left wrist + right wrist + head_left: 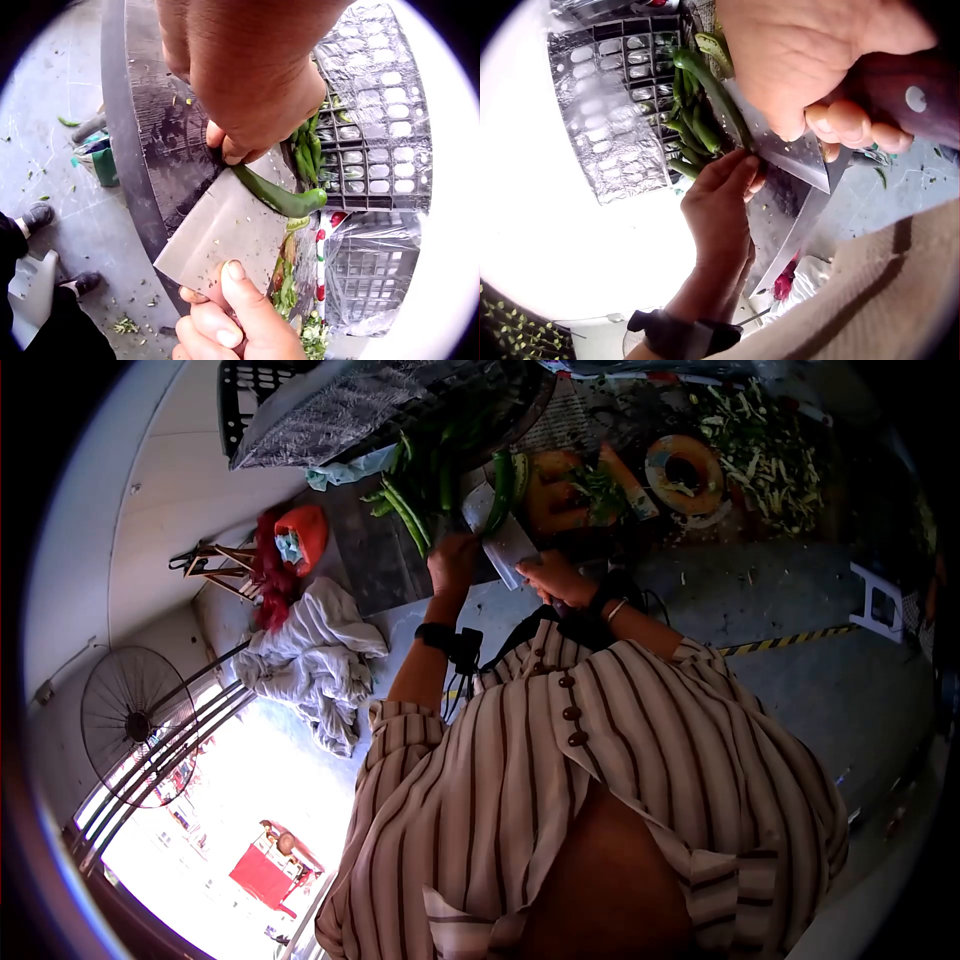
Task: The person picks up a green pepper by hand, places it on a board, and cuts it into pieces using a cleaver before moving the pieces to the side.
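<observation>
A long curved green pepper (281,199) lies over the cleaver's broad pale blade (225,225). My left hand (455,565) pinches the pepper's narrow end between thumb and fingers, right beside the blade. My right hand (560,578) grips the cleaver, its fingers curled round the dark reddish handle (896,94) and its thumb along the blade. Small bits stick to the metal. Several whole green peppers (694,127) are heaped past my left hand, against a black crate. A pepper cut open, its pale inside showing (715,51), lies beyond the held one.
The black plastic crate (367,142) with clear film borders the dark worktop (169,135). Chopped green pieces (765,460) are spread at the far right, near an orange ring-shaped thing (685,475). A white stool (880,602) stands on the floor, and a grey cloth (315,650) hangs at left.
</observation>
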### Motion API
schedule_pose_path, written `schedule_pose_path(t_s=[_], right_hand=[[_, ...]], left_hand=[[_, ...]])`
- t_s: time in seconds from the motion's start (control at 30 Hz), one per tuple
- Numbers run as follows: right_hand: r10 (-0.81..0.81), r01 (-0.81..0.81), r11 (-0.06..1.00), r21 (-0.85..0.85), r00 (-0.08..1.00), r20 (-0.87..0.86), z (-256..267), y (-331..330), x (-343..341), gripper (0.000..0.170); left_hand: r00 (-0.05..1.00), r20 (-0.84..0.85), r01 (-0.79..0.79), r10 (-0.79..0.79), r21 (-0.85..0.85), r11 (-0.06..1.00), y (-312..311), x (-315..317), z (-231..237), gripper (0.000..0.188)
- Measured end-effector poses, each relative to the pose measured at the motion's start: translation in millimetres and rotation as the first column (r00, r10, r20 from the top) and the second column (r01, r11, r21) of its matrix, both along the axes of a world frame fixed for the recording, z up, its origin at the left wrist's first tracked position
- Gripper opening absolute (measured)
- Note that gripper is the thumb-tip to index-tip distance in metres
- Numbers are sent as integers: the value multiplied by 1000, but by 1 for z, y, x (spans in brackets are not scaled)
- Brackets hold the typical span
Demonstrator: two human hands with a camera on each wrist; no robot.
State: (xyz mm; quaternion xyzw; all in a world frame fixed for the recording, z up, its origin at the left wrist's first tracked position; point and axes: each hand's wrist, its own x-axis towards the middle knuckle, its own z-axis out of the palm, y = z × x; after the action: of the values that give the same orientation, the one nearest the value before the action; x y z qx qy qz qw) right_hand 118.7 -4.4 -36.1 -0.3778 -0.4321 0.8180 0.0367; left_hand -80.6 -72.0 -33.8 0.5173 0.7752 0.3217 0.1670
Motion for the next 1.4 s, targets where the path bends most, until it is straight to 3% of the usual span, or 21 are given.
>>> schedule_pose_path(t_s=[0.3,0.43,0.5,0.57,0.67,0.77,0.83,0.97,1.03,1.17,1.23,1.27,1.4], right_hand=[[27,-30,996,80,999,39,7,23,33,35],[-129,113,980,163,988,89,41,43,61,30],[-129,118,985,125,988,87,45,54,77,29],[-322,306,939,157,942,91,44,58,87,33],[-398,383,911,156,914,78,50,63,103,30],[-441,428,892,149,894,73,65,62,115,30],[-490,474,866,160,867,87,69,60,119,30],[-496,472,856,209,865,78,68,53,129,30],[-455,429,885,184,880,137,67,50,133,30],[-522,504,848,163,846,105,62,42,130,29],[-525,507,849,148,841,132,58,41,130,28],[-524,507,850,147,841,132,58,40,130,28],[-524,507,847,159,847,90,59,39,130,27]], left_hand=[[997,-56,61,-61,-8,998,1,-6,-4,11],[994,-78,72,-74,-24,997,0,-4,-3,13],[987,-105,122,-120,5,993,2,-5,-1,12],[977,-135,171,-166,29,985,5,-6,1,12],[979,-149,138,-137,-4,990,18,-3,22,19],[936,-256,226,-242,-92,970,43,2,44,34],[871,-263,402,-414,-101,910,62,4,50,45],[743,-362,553,-563,-142,821,91,5,52,49],[594,-402,648,-697,-274,711,100,1,41,60],[496,-469,696,-731,-288,657,107,-2,28,56],[353,-562,686,-748,-388,615,114,-3,29,48],[353,-562,686,-748,-389,615,114,-2,29,48],[544,-460,640,-702,-315,701,107,12,37,48]])
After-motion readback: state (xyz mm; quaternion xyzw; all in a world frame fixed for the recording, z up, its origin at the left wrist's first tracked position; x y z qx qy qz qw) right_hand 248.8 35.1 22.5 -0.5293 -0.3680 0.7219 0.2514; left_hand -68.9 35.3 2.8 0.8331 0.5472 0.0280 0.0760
